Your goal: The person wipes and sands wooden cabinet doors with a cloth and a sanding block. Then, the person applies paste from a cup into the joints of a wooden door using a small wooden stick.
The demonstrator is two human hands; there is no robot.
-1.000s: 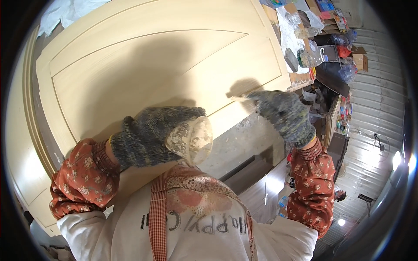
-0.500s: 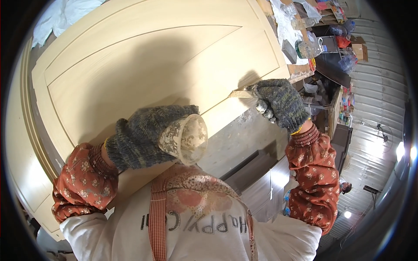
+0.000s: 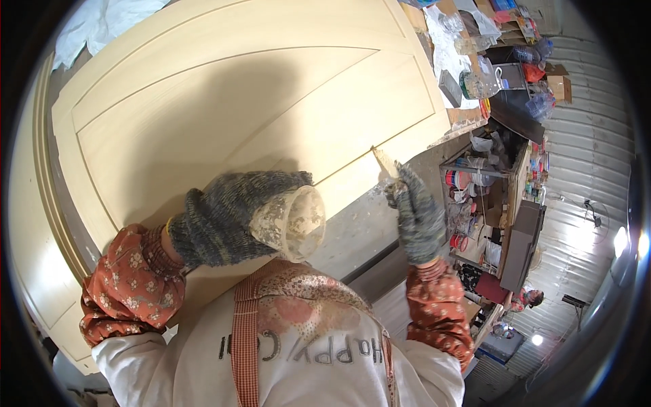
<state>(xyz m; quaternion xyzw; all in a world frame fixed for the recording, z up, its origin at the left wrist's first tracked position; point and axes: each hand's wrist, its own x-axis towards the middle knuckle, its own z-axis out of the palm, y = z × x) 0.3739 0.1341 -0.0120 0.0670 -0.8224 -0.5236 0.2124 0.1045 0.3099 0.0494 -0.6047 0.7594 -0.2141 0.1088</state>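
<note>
A large pale wooden door panel [image 3: 224,88] with a curved recessed groove lies flat in front of me. My left hand [image 3: 224,217], in a grey knitted glove, grips a round putty-crusted cup [image 3: 293,220] held close to my chest. My right hand [image 3: 417,217], gloved the same way, holds a small putty knife [image 3: 385,161] whose blade tip rests at the panel's lower right border, beside the groove.
A grey workbench edge [image 3: 359,234] shows beside the panel. To the right stands a cluttered shelf [image 3: 488,197] with tins, bottles and boxes. More plastic bags and containers [image 3: 488,74] sit at the upper right. White cloth [image 3: 95,27] lies at the upper left.
My right hand has turned and dropped lower, with the putty knife now pointing up against the panel's border. My left hand and the cup stayed near my chest.
</note>
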